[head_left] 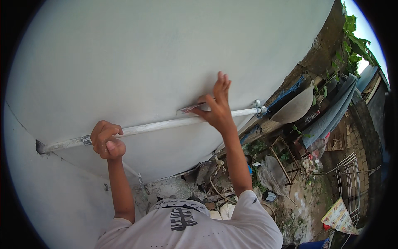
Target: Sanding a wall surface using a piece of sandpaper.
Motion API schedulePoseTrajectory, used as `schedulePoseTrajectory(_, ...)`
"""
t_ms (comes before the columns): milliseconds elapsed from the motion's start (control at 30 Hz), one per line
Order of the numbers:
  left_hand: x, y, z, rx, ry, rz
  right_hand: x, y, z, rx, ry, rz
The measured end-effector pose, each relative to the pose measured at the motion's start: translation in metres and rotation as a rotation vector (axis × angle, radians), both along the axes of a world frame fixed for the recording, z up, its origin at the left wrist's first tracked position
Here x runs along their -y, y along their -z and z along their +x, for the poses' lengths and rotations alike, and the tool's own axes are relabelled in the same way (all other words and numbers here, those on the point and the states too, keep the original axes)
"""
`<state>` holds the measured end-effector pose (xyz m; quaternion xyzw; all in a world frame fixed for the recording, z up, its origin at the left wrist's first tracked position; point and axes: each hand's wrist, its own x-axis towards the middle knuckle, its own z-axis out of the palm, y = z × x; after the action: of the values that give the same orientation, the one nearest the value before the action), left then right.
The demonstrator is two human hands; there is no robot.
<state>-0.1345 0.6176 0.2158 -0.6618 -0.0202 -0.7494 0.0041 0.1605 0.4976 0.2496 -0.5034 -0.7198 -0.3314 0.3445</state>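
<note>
A white-painted pipe (161,125) runs along the pale wall (137,62), slanting up to the right. My left hand (107,140) is closed with its fingers curled, right at the pipe's left part, and covers a stretch of it. Whatever lies inside those fingers is hidden. My right hand (218,108) pinches a thin, flat piece (187,109), pale with darker marks, between thumb and index finger. The other fingers stretch upward. This piece is against or close to the wall just above the pipe; its exact kind does not show.
The pipe enters a dark hole (40,146) at the left corner and has a fitting (262,110) at its right end. Lower down are a tap (144,186) and a hose (216,186). At right are a large grey basin (295,106), a rusty frame (286,159) and a wire rack (350,182).
</note>
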Motion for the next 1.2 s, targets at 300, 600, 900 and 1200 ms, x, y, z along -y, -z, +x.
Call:
schedulePoseTrajectory(300, -0.003, -0.003, 0.002, 0.011, 0.012, 0.004, 0.008, -0.003, 0.015, -0.123, 0.114, 0.071)
schedulePoseTrajectory(600, -0.001, 0.001, 0.001, 0.019, 0.03, -0.003, 0.015, 0.0, 0.011, 0.011, 0.145, -0.046)
schedulePoseTrajectory(900, -0.001, -0.001, 0.001, -0.023, 0.002, 0.032, 0.006, 0.009, 0.017, 0.195, 0.189, -0.104)
schedulePoseTrajectory(1200, 0.001, -0.006, 0.002, -0.044, -0.056, 0.104, 0.024, -0.001, 0.027, -0.075, 0.156, 0.068)
